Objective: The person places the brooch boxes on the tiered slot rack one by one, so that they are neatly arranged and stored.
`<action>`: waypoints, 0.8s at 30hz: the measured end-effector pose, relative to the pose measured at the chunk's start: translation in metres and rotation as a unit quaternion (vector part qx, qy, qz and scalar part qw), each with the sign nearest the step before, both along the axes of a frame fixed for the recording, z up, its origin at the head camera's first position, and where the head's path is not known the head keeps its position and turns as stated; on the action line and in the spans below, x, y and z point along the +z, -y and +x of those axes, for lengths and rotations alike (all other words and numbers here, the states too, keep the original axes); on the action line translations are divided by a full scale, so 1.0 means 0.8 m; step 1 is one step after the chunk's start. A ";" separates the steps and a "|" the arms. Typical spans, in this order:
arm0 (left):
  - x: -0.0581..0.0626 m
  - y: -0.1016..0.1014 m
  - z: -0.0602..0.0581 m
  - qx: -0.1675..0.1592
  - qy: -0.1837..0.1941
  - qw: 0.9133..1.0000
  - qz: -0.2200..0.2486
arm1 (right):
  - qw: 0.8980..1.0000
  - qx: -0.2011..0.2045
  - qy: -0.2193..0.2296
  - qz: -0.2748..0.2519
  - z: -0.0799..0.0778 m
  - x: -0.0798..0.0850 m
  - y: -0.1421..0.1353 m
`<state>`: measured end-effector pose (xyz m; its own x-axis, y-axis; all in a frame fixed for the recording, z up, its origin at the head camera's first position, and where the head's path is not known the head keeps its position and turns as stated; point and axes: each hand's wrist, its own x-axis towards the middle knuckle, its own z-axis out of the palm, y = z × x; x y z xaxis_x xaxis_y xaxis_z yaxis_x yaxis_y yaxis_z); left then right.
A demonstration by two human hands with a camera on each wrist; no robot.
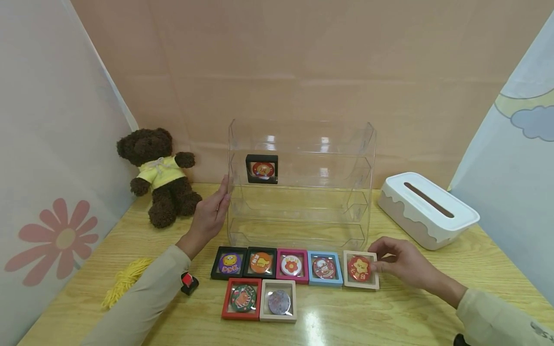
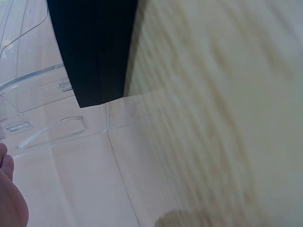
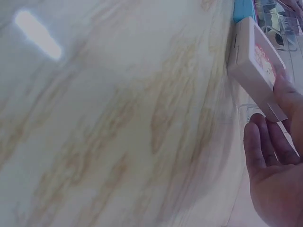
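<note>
A clear acrylic display rack (image 1: 303, 202) with several tiers stands in the middle of the table. My left hand (image 1: 209, 211) rests against its left side, fingers extended. On an upper tier, toward the left, stands a black frame (image 1: 261, 180) holding a red round badge. In front of the rack, my right hand (image 1: 404, 262) pinches the right edge of a beige frame (image 1: 346, 276) with a red star badge. The right wrist view shows the thumb on that frame's (image 3: 246, 71) face. The left wrist view shows a black frame (image 2: 94, 52) close up.
Left of the beige frame lie black, pink and blue (image 1: 325, 282) badge frames in a row; red (image 1: 229, 315) and pale (image 1: 278, 318) ones lie nearer. A teddy bear (image 1: 162, 173) and yellow string (image 1: 125, 281) are left, a tissue box (image 1: 415, 216) right.
</note>
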<state>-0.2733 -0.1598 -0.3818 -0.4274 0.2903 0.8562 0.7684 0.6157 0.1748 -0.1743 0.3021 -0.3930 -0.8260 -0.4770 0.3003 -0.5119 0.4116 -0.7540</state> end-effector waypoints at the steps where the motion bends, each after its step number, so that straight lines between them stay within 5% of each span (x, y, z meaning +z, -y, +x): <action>1: 0.000 0.000 0.000 -0.001 0.000 1.000 0.000 | 1.000 -0.005 -0.003 -0.004 0.000 0.000 0.000; 8: -0.001 0.000 -0.001 -0.007 -0.001 1.000 0.002 | 0.999 -0.036 -0.024 0.000 0.000 0.003 -0.002; 24: 0.000 0.000 0.001 -0.009 0.002 1.000 0.005 | 0.997 -0.072 0.022 -0.028 0.004 0.014 -0.002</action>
